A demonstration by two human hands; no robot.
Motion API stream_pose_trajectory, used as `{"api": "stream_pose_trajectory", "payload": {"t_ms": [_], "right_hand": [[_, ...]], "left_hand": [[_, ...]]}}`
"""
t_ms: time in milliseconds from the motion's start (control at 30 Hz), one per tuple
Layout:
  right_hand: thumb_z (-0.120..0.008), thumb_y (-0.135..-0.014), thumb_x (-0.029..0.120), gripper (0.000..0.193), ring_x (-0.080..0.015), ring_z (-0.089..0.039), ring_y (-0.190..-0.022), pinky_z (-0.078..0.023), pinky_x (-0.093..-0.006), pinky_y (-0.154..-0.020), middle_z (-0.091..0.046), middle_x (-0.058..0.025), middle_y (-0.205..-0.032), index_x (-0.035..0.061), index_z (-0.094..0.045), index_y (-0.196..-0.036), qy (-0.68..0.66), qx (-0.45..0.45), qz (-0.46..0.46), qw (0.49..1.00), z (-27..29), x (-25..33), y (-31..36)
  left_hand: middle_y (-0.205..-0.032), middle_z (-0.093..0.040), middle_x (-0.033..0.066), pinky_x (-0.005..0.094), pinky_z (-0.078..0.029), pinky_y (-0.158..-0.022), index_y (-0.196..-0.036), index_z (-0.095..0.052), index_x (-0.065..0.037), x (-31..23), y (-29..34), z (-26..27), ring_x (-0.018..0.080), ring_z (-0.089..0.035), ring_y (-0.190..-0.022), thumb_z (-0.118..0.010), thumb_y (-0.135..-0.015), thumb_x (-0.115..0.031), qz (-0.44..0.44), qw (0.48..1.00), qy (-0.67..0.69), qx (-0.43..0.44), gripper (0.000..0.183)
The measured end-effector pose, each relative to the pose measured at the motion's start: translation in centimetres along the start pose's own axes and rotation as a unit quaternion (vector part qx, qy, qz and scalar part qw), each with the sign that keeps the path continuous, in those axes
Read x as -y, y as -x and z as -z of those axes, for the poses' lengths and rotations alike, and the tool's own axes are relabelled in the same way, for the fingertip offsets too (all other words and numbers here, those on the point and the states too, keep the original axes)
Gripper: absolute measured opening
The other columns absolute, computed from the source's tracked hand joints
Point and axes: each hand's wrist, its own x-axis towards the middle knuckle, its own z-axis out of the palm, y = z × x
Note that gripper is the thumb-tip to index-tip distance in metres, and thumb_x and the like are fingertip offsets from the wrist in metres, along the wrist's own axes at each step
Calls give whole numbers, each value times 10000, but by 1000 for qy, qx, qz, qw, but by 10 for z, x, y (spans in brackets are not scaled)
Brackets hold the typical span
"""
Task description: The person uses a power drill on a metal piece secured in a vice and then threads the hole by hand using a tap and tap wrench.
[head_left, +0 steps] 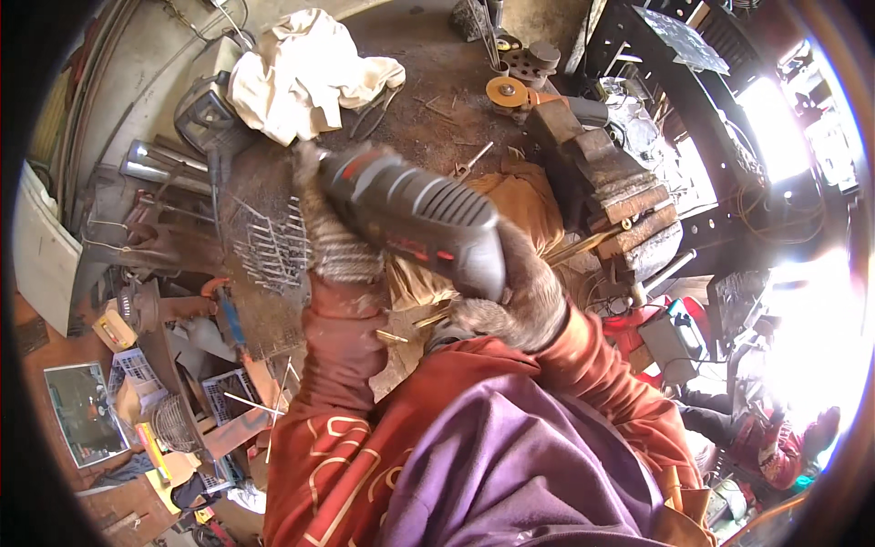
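Two gloved hands are on one dark grey power tool (415,205) with red accents, held up across the front of the person's body. The right hand (519,296) is closed around its rear end, fingers curled underneath. The left hand (342,214) is against the front end, but motion blur and the tool's body hide its fingers, so I can't tell how far they close.

Beneath both hands spreads a grimy brown tabletop (428,114), strewn with dark grit. Just left of the left hand lies a cluster of short, thin metal pieces (273,242); beyond that hand sits a crumpled off-white cloth (305,73), soft and deeply folded. Past the right hand, a rumpled tan cloth (519,196) lies near a chunky vise (633,210), rough and rust-brown, and farther out there's a grinder with a round orange disc (506,91).

Well to the left and nearer the body, a coil (173,424) sits among cluttered boxes and papers. Harsh daylight floods in far to the right. Rust-red sleeves (342,342) run up to both hands, and smooth purple fabric (510,465) drapes the chest.
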Motion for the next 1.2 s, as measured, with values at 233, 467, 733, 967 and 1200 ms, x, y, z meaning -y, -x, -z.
{"api": "stream_pose_trajectory", "payload": {"t_ms": [233, 467, 733, 967, 1200], "right_hand": [[-703, -948, 272, 386, -338, -659, -1159, -525, -463, -967, -699, -166, -1206, 103, -709, -1295, 576, 103, -107, 804, 45, -89, -97], [-769, -841, 422, 785, -420, -300, -1585, -191, -694, -1249, -371, -130, -1698, 223, -523, -1559, 722, 258, -193, 612, 15, -117, -154], [-601, -980, 277, 462, -359, -558, -1413, -377, -568, -1201, -596, -156, -1516, 150, -628, -1423, 595, 248, -256, 721, 54, -193, -198], [-621, -984, 156, 310, -408, -754, -1018, -617, -502, -824, -771, -191, -1126, 44, -688, -1265, 631, 239, -3, 738, 57, -19, -209], [-672, -996, 162, 200, -222, -772, -814, -618, -377, -708, -762, -133, -861, 8, -762, -1086, 409, 187, -139, 882, 132, 112, -129]], "left_hand": [[-1054, -661, 58, 397, -589, -853, -1261, -639, -159, -19, 26, -1, 202, -664, -918, -790, -895, -594, 64, 828, -248, -500, 588], [-1151, -712, 130, 425, -552, -857, -1275, -689, 17, 4, 32, 96, 246, -666, -958, -814, -818, -699, 139, 753, -372, -525, 858], [-1244, -720, 245, 451, -491, -1005, -1300, -685, 92, 12, 40, 159, 364, -662, -1124, -772, -803, -763, 228, 629, -548, -503, 993], [-1196, -725, 201, 444, -534, -1022, -1301, -690, 4, 0, -36, -18, 352, -707, -1115, -724, -1012, -402, -111, 614, -763, -168, 500], [-1280, -714, 152, 400, -535, -1023, -1363, -666, -17, 71, -106, -92, 290, -708, -1143, -750, -1000, -291, -82, 627, -754, 177, 463]]}}
